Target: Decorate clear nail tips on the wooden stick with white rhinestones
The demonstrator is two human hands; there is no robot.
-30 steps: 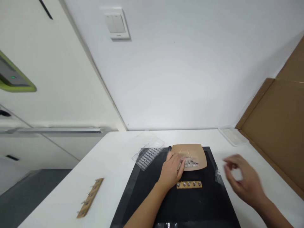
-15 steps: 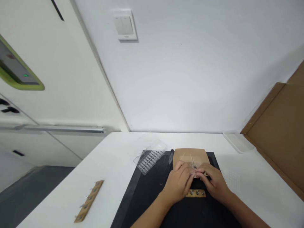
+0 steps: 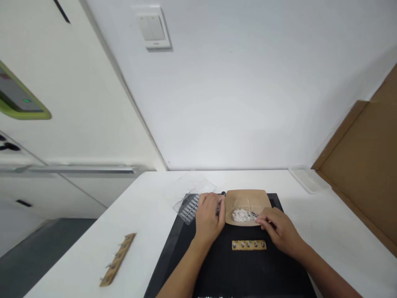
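A brown paper bowl (image 3: pixel 248 195) holds a heap of small white pieces (image 3: pixel 242 215) and thin pale strands. My right hand (image 3: pixel 277 227) is at the bowl's right front rim, thumb and fingers pinched together; a small dark thing shows by the fingertips, too small to name. My left hand (image 3: pixel 210 217) hovers between the bowl and a clear compartment tray (image 3: pixel 188 210), partly covering the tray. Its fingers are curled together, and what they hold, if anything, is hidden. In front of the bowl lies a short wooden strip (image 3: pixel 249 245) with several metal pegs.
The bowl and strip are on a black mat (image 3: pixel 238 273) on a white table (image 3: pixel 149 215). Another wooden strip with pegs (image 3: pixel 118 260) lies at left. A clear shallow tray (image 3: pixel 307 180) stands at the back right, beside a cardboard panel (image 3: pixel 359 165). A wall rises behind.
My hands, together over the bowl before, have parted. The left has moved left toward the compartment tray; the right stays near the bowl's rim. The white pieces and front strip are now uncovered.
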